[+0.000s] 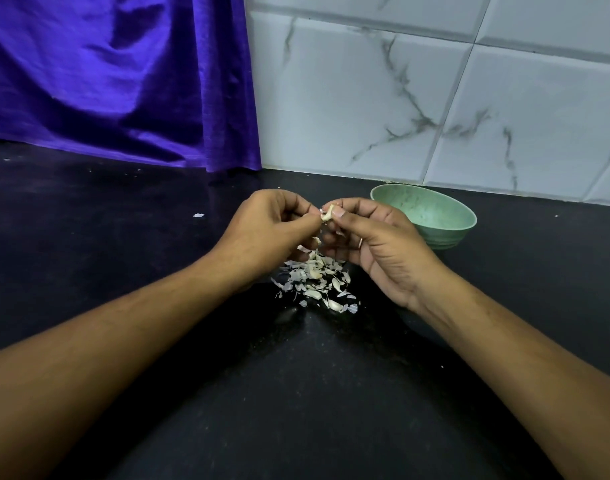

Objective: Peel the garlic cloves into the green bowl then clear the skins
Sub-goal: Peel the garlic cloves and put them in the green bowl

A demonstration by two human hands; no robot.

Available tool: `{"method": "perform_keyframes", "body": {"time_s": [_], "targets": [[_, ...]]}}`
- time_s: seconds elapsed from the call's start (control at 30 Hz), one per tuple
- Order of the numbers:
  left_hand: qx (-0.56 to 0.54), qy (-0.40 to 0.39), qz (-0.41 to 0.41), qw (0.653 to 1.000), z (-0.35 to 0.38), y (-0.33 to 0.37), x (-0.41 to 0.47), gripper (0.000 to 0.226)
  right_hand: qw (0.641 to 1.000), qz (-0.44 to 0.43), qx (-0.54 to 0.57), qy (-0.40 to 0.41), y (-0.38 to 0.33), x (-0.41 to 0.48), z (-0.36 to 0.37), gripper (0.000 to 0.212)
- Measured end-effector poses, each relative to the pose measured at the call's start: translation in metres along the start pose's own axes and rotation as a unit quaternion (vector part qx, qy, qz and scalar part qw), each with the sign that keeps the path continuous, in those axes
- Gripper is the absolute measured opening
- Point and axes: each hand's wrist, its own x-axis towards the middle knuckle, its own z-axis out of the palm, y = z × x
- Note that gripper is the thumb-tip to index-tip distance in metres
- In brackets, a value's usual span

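- We are pinching one garlic clove [327, 215] between our left hand [262, 230] and right hand [373, 240], stripping its skin.
- Skins [314, 282] are piling on the worktop [296, 393], uncleared.
- The green bowl [431, 216] is sitting just right; its contents are hidden.

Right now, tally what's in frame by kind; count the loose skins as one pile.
Hands: 2, left hand, right hand
Garlic clove: 1, pinched by both hands
Green bowl: 1
Skin pile: 1
Stray skin flake: 1
Purple cloth: 1
Total: 7
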Motion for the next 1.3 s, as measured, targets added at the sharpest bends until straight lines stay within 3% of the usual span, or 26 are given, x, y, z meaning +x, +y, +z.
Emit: {"method": "perform_keyframes", "body": {"time_s": [0.33,0.43,0.6,1.03,1.3], "targets": [[0.072,0.013,0.058,0.996,-0.002,0.0,0.0,0.008,1.0,-0.001,-0.011,-0.007,-0.004,-0.001,-0.002,0.014],[0.12,0.047,0.079,0.988,-0.006,-0.003,0.004,0.008,1.0,-0.002,-0.024,-0.008,-0.007,-0.001,-0.005,0.015],[0.107,0.099,0.065,0.987,-0.016,-0.003,0.01,0.009,0.998,0.001,-0.052,-0.025,-0.012,-0.005,-0.004,0.023],[0.19,0.046,0.078,0.978,-0.013,0.0,0.003,0.017,0.984,-0.11,-0.132,0.036,-0.008,-0.001,-0.011,0.015],[0.153,0.021,0.088,0.984,-0.013,-0.005,0.006,0.011,0.99,-0.118,-0.063,0.039,-0.01,-0.002,-0.007,0.013]]}}
